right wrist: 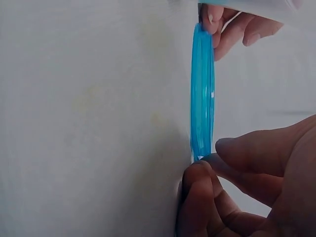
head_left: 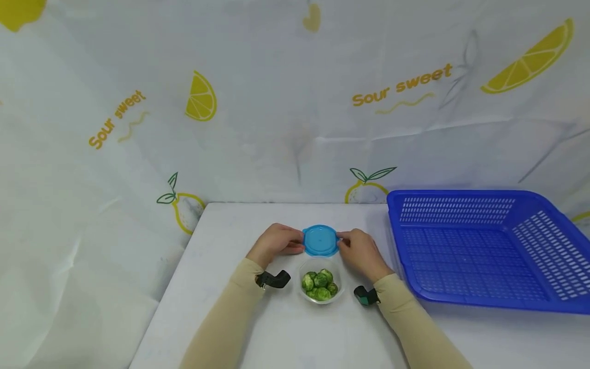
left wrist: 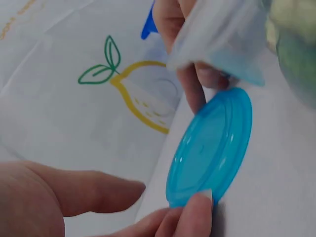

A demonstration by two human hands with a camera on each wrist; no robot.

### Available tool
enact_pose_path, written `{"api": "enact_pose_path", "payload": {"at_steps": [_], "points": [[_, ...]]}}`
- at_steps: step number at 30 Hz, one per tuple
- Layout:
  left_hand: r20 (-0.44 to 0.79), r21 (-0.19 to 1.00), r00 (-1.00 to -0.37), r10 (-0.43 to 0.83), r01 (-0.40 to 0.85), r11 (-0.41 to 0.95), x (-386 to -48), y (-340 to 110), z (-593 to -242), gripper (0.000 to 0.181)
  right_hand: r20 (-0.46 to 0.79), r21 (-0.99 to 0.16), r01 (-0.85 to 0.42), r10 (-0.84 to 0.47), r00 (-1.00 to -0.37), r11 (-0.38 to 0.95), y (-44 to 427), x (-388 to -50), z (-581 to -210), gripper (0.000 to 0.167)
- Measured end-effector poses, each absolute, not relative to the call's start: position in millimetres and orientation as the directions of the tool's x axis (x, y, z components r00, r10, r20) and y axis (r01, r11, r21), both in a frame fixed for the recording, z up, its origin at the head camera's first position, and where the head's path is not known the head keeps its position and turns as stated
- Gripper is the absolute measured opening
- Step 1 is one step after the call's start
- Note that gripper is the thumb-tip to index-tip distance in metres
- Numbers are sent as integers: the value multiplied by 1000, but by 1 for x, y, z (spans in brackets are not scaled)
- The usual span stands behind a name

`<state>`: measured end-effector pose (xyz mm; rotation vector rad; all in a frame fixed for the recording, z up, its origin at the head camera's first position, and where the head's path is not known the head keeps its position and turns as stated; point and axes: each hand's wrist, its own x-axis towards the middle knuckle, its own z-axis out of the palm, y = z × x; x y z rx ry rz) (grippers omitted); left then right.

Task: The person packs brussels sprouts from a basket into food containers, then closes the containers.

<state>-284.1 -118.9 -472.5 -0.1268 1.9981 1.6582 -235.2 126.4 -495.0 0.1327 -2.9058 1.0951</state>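
Observation:
A round blue lid [head_left: 320, 240] is at the middle of the table, between the two hands. Fingertips of my left hand [head_left: 282, 239] touch its left rim; in the left wrist view one finger or the thumb [left wrist: 103, 192] stands away from it. My right hand [head_left: 364, 252] pinches the right rim with its fingertips, and the right wrist view shows the lid [right wrist: 202, 94] edge-on by the tabletop. Just nearer than the lid stands a clear bowl [head_left: 321, 264] holding several Brussels sprouts [head_left: 320, 280].
To the right a large blue perforated basket [head_left: 470, 256] sits on the white table [head_left: 239, 225]. A white sheet printed with lemons [head_left: 258, 102] hangs behind. Black straps with small devices are on both wrists.

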Motion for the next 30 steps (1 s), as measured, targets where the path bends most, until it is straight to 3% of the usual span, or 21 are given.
{"api": "enact_pose_path", "payload": {"at_steps": [8, 15, 21, 30], "points": [[-506, 862, -835, 217, -493, 113, -276, -126, -466, 34, 95, -668, -128, -87, -992, 733, 123, -230, -491, 37], [-505, 855, -817, 277, -518, 31, -273, -134, -466, 32, 120, -728, -117, -42, -992, 675, 122, -223, -486, 40], [-388, 921, -880, 274, -382, 78, -259, -136, -444, 34, 164, -795, -126, 11, -986, 593, 122, -213, -467, 45], [-198, 971, -934, 297, -146, 188, -218, -145, -420, 26, 220, -785, -197, -33, -975, 587, 127, -181, -440, 18]]}}
